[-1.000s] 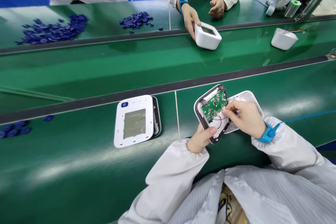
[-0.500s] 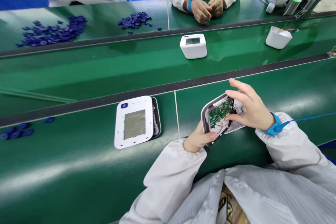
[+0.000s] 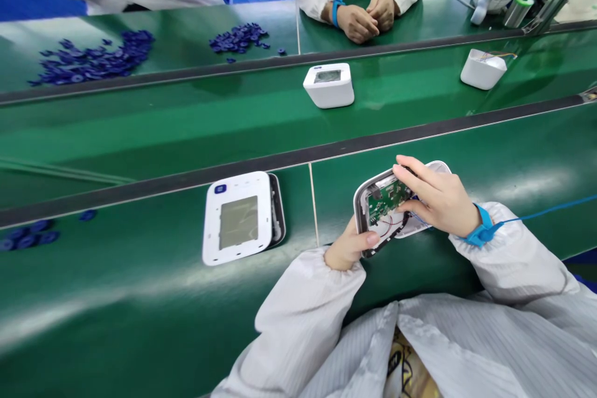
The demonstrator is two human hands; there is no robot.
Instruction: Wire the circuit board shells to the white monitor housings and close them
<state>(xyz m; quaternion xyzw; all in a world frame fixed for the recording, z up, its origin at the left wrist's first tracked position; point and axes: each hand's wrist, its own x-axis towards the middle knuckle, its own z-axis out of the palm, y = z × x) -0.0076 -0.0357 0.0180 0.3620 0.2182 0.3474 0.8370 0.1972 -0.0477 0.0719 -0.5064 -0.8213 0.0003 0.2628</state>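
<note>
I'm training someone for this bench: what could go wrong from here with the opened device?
The thin red wires are exposed and might get snagged or pinched. The right hand has fingers by the bare circuit board, so parts could be knocked. The left hand holds the tilted device; it could slip if that grip loosens.

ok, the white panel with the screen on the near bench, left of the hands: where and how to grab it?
I'd pinch the white panel by its left edge, coming from the left, staying off the screen. It looks flat, and its right edge overlaps a dark-rimmed shell, so a hold there could catch both. Can't tell whether the left edge is raised.
</note>
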